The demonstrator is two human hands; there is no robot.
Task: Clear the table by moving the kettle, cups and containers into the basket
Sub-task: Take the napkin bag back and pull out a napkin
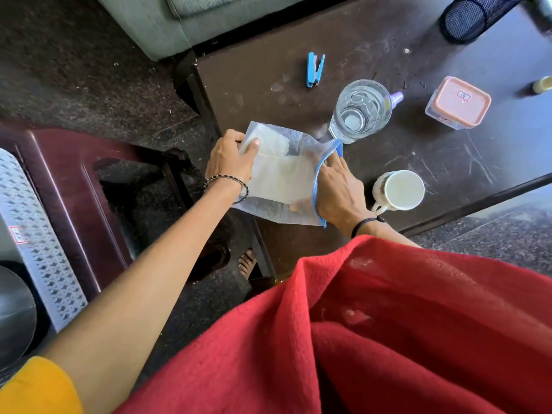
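We see our left hand [231, 161] gripping the far corner of a translucent zip bag [283, 177] at the worktop [448, 162] edge, thumb pressed on top, while our right hand [339, 189] reaches inside its blue-trimmed mouth, fingers hidden. The bag holds flat white folded sheets. Just beside it stands a white ceramic cup [398, 189], seemingly empty. Farther off, a clear faceted glass [361, 110] has nothing visible inside, and a square clear container [458, 103] wears a peach lid. The patterned basket [38, 234] sits at left on a maroon chair [77, 186].
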